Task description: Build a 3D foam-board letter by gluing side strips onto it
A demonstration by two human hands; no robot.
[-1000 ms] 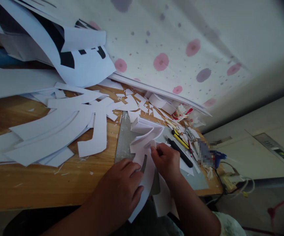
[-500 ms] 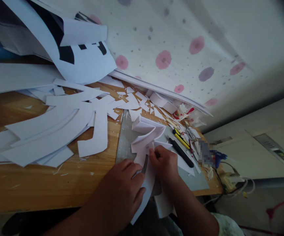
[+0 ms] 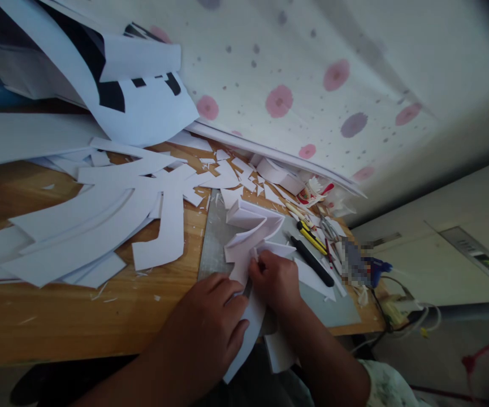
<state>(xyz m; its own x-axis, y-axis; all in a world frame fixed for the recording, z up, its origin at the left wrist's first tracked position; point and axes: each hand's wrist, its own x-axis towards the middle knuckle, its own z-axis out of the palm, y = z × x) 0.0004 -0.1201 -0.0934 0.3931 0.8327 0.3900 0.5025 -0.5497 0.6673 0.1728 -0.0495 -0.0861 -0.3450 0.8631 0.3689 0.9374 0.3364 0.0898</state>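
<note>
A white folded paper shape [image 3: 250,226] with raised side walls rests on a grey cutting mat [image 3: 216,240]. My left hand [image 3: 208,328] lies on the lower part of this shape, fingers curled over it and pressing it down. My right hand [image 3: 272,277] is closed in a pinch on a strip of the same shape, just right of the left hand's fingertips. The bottom of the paper hangs over the table's near edge.
Large white paper cut-outs [image 3: 100,215] cover the wooden table [image 3: 78,316] at left. A black utility knife [image 3: 312,261], a yellow cutter [image 3: 311,237], pens and a blue glue gun [image 3: 375,267] lie right of the mat. A dotted curtain [image 3: 312,85] hangs behind.
My right hand has slid a little left along the paper strip, closer to my left hand. The left hand has stayed put on the paper.
</note>
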